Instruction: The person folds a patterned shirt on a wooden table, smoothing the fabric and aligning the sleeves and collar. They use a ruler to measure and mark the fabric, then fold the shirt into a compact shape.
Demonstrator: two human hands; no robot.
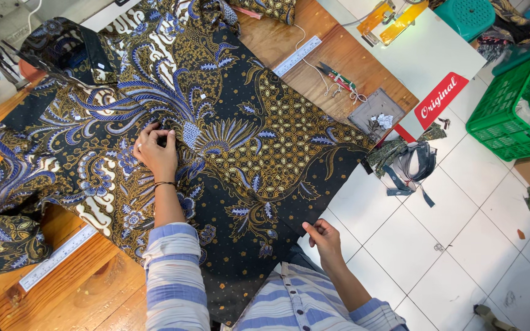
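Note:
A dark batik shirt (pixel 246 141) with blue, gold and white patterns lies spread over a wooden table (pixel 93 288). My left hand (pixel 156 150) rests on the cloth near its middle, fingers pinching a small spot of fabric. My right hand (pixel 323 236) grips the shirt's lower hem where it hangs off the table's edge. Both arms wear blue and white striped sleeves.
A metal ruler (pixel 56 257) lies at the table's near left, another ruler (pixel 299 55) at the far side. Thread snips (pixel 338 78) and a small grey tray (pixel 375 115) sit far right. A green basket (pixel 516 104) and cloth scraps (pixel 409 162) are on the white tiled floor.

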